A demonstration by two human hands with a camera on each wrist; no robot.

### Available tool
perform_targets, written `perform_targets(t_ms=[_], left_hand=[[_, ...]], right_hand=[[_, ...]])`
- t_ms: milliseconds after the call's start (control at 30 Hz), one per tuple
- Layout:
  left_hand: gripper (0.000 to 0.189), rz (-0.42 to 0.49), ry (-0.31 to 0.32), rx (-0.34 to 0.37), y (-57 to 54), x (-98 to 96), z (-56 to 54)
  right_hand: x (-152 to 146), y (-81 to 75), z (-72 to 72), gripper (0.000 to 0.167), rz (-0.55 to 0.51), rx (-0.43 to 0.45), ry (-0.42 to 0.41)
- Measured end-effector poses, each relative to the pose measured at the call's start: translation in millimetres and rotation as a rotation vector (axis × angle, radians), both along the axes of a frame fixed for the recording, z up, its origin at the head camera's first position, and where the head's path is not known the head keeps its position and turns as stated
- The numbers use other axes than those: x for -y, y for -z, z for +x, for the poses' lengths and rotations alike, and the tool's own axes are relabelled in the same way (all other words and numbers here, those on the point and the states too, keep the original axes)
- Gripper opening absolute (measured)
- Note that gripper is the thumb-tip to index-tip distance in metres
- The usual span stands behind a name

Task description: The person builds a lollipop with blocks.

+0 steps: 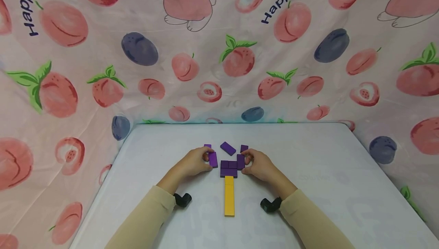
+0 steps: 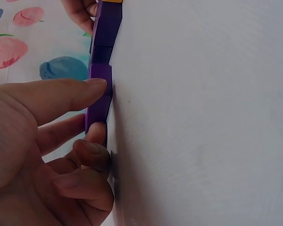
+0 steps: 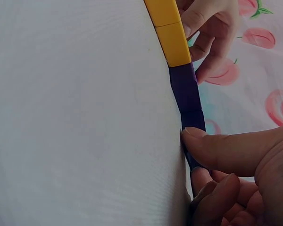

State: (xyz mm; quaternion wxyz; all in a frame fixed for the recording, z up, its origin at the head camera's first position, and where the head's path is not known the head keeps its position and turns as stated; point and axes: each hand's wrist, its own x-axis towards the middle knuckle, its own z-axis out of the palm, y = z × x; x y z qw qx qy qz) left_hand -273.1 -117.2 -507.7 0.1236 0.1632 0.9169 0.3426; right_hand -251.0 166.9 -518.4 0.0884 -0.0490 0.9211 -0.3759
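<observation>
Yellow strip (image 1: pixel 229 197), nearest, on surface (image 1: pixel 308 165); purple cluster (image 1: pixel 228 172) at its far end. Left block (image 1: pixel 213 160), just apart, and right block (image 1: pixel 241 162), beside the cluster: pinched lengthwise by left grip (image 1: pixel 194 162) and right grip (image 1: pixel 259 165), seemingly for steady control. Loose block (image 1: pixel 228 148), askew, beyond.

Left hand (image 2: pixel 43 147) pinches purple block (image 2: pixel 97 108) beside white tabletop (image 2: pixel 203 113).

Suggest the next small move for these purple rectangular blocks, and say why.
Probably slide the bright purple rectangular block in your left hand rightward to the dark purple block cluster: a gap shows between them, while the dark purple rectangular block in your right hand appears to meet the cluster's other side.
</observation>
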Motion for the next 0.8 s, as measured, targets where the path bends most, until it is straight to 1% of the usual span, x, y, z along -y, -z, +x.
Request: perform_targets(t_ms=[500,800], left_hand=[[0.056,-0.036,0.051,0.011,-8.3,-3.9,-3.4],[0.056,-0.030,0.071,0.015,-8.8,-7.2,-6.0]], right_hand=[[-0.1,-1.4,0.6,0.062,-0.011,0.003,-0.004],[-0.3,0.0,-0.4,0.062,-0.006,0.006,-0.002]])
